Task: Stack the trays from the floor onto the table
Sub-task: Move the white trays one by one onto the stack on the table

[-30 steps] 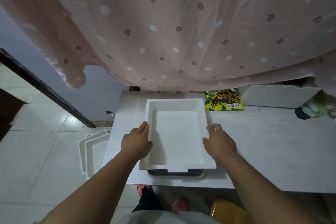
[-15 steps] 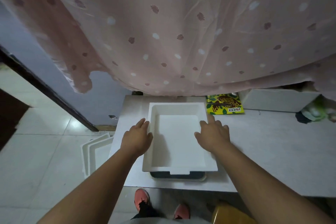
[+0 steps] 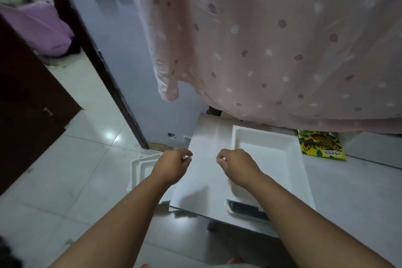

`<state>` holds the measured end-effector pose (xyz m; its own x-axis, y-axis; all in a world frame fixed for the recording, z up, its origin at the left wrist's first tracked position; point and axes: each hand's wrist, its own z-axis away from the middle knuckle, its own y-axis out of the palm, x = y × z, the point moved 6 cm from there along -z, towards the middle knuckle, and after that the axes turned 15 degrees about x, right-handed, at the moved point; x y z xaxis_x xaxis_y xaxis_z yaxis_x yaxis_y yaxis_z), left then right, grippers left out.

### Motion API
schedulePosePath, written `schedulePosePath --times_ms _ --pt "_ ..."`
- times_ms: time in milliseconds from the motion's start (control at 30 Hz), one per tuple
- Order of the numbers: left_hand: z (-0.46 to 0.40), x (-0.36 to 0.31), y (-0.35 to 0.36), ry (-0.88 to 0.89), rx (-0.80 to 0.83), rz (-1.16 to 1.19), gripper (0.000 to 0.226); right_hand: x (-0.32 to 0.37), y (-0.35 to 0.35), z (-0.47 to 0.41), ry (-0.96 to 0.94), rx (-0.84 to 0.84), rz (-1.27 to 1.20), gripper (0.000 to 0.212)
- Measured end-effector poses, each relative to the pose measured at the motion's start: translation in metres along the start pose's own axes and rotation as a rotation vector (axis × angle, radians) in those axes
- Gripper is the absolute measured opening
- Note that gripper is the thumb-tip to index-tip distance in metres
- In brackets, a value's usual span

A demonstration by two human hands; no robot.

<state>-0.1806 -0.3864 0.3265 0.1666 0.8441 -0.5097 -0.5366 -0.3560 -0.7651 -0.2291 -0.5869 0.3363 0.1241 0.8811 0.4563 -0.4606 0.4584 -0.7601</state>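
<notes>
A white tray (image 3: 280,159) lies on the white table (image 3: 202,172), on top of a darker tray whose front end (image 3: 245,210) pokes out at the table's near edge. More white trays (image 3: 141,167) lie nested on the tiled floor just left of the table. My left hand (image 3: 174,164) hovers over the table's left edge, above those floor trays, fingers loosely curled and holding nothing. My right hand (image 3: 237,164) floats over the left rim of the table tray, curled the same way and empty.
A pink dotted curtain (image 3: 272,45) hangs over the back of the table. A yellow-green snack packet (image 3: 319,146) lies behind the tray on the right. A dark door frame (image 3: 104,76) and open doorway stand at the left, with glossy floor tiles (image 3: 71,180).
Both hands have let go of the tray on the table and swung left. The view has turned left toward the floor trays and the doorway.
</notes>
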Motion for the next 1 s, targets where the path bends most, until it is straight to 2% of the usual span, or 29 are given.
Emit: schedulePosePath --times_ms 33,100,167,233,300,400,600,800,1000 --pt "0.011 0.021 -0.009 -0.015 -0.028 -0.009 0.026 0.021 0.01 -0.006 -0.016 0.025 0.009 0.023" --pt "0.035 0.073 -0.027 -0.056 -0.048 0.025 0.029 0.071 0.033 -0.018 -0.041 0.068 0.074 0.032" --pt "0.06 0.127 -0.036 -0.119 -0.015 0.1 0.032 0.117 0.057 -0.025 -0.064 0.112 0.132 0.044" --pt "0.083 0.18 -0.043 -0.166 0.01 0.187 0.03 0.161 0.085 -0.034 -0.086 0.164 0.168 0.046" --pt "0.105 0.227 -0.05 -0.198 0.003 0.239 0.027 0.199 0.116 -0.046 -0.109 0.216 0.208 0.04" --pt "0.135 0.281 -0.053 -0.265 0.009 0.3 0.029 0.238 0.159 -0.061 -0.126 0.302 0.242 0.019" --pt "0.16 0.35 -0.046 -0.33 0.067 0.408 0.036 0.269 0.194 -0.082 -0.12 0.37 0.28 0.033" --pt "0.152 0.383 -0.03 -0.398 0.153 0.447 0.035 0.279 0.213 -0.11 -0.1 0.43 0.294 0.023" --pt "0.119 0.407 -0.039 -0.488 0.28 0.463 0.035 0.281 0.236 -0.169 -0.115 0.577 0.246 0.023"
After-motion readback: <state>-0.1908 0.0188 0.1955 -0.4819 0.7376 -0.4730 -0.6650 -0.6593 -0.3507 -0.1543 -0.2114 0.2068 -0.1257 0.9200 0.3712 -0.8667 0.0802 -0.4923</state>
